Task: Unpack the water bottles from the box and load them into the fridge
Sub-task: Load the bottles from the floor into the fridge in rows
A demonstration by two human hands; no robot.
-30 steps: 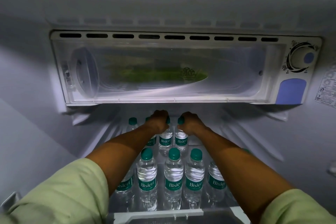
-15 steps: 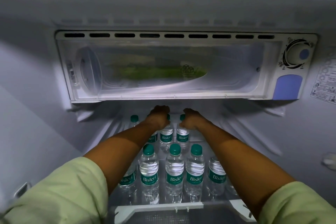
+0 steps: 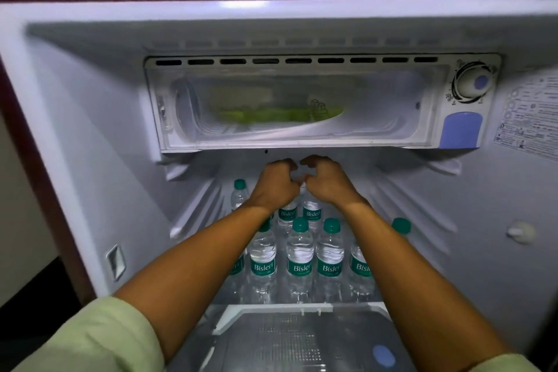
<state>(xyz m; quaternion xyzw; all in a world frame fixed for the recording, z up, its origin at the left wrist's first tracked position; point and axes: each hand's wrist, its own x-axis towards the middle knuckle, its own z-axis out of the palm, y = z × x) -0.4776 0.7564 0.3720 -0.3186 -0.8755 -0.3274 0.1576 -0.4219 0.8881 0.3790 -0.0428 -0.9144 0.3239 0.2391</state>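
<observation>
- Hands reached deep into the fridge point(image 3: 75, 136), side by side under the freezer box point(image 3: 296, 106) and above the back row of water bottles.
- Left hand point(image 3: 276, 183) had its fingers curled downward with nothing visible between them; whether the fingertips met a cap below could not be told.
- Right hand point(image 3: 327, 180) was curled the same way, thumb toward the left hand, the two nearly touching; no bottle was plainly gripped.
- Back-row bottles point(image 3: 312, 210) stood upright right beneath the hands, their caps hidden by the wrists (only the green labels showed).
- One more back-row bottle point(image 3: 239, 193) stood to the left, its green cap free of the hands.
- Front-row bottles point(image 3: 299, 257) stood upright in a line on the shelf point(image 3: 271, 308), close beside each other, between the two forearms.
- Another green cap point(image 3: 401, 225) showed just past the right forearm, the bottle body mostly hidden.
- Pale green sleeves point(image 3: 99, 338) covered both upper arms at the bottom corners.
- Freezer box held something green and blurred behind its clear door.
- Thermostat dial point(image 3: 472, 83) sat at the box's right end, with a blue panel point(image 3: 460, 130) below it.
- Sticker point(image 3: 528, 115) with small print was on the right wall.
</observation>
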